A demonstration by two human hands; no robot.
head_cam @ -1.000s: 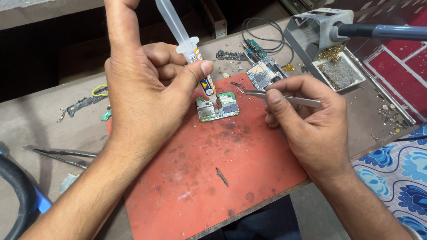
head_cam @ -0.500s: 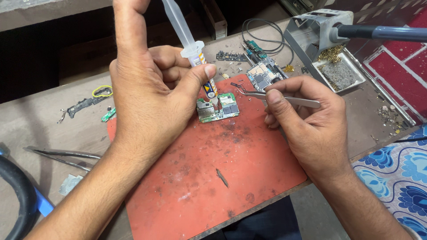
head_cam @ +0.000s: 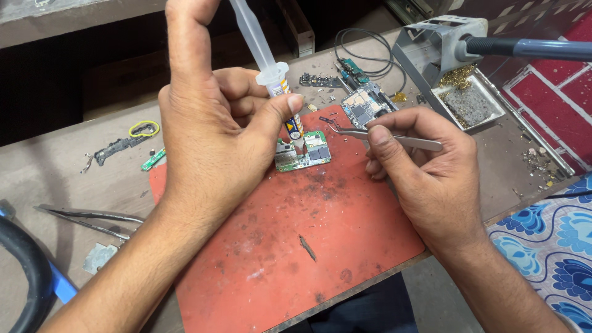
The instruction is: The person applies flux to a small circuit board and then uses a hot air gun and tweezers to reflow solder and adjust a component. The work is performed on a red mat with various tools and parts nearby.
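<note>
Two hands [head_cam: 209,129]; one syringe [head_cam: 259,43]; two tweezers [head_cam: 394,139]; three circuit boards [head_cam: 303,153]; one red mat [head_cam: 296,246].

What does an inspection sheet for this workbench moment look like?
Surface: stained red mat on a grey bench.
Job's things: green circuit board on the mat; syringe tip down over it; tweezers beside it.
Clutter: spare boards, yellow ring, second tweezers, metal scraps.
Grippers: left hand holds the syringe; right hand holds the tweezers.
Cables: black cable coiled at the back.
Surroundings: soldering iron stand, patterned cloth.
</note>
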